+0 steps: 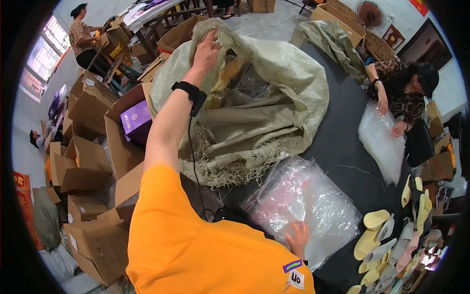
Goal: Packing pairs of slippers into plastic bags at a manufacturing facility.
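Observation:
A large pale green woven sack [313, 83] with frayed edges stands in front of me, its mouth gaping. My left hand [205, 53] lies on the folded far-left rim of the sack, fingers stretched out over the fabric. Inside the mouth, dark clear plastic [249, 83] and something yellowish show in part; the bottom is hidden. My right hand [297, 239] rests with fingers spread on a stack of clear plastic bags [318, 206], which lies on the dark tabletop [342, 117] beside the sack. A black device [192, 97] with a cable is strapped to my left wrist.
Opened cardboard boxes [88, 161] crowd the left, one holding a purple box [137, 120]. Across the table at right, a person [406, 93] handles another stack of clear bags [382, 137]. Yellow, grey and pink slippers [377, 235] cover the lower right. Another person [83, 36] stands far left.

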`<state>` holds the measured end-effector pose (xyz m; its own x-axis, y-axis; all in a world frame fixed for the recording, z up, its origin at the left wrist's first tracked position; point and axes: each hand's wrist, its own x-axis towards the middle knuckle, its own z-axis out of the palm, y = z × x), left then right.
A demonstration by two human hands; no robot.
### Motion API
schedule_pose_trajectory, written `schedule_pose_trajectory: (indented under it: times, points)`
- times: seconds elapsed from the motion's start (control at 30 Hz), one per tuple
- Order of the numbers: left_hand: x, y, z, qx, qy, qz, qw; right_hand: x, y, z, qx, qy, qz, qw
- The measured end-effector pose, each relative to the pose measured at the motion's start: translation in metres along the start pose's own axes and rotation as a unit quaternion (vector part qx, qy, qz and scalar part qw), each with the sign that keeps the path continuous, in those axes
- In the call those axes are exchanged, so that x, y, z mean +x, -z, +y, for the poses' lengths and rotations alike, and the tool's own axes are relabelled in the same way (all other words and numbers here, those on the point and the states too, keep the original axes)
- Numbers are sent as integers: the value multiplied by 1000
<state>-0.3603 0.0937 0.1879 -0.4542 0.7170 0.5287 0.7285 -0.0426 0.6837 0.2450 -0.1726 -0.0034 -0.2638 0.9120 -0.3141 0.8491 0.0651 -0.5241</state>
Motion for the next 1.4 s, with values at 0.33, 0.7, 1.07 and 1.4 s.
schedule_pose_trajectory:
  times: [0.33,0.7,1.07,1.4]
  points:
    - [-91,-89,-80,12,108,-204,973,2,-6,11,-23,-11,6,1000]
    - [-144,-147,-106,192,180,-183,947,1,-27,19,-53,9,57,997]
    - [-79,-85,-93,124,75,-73,987,-1,-32,28,-36,12,51,998]
    - [-67,-1,121,-254,47,-120,959,-7,-24,22,-7,17,47,999]
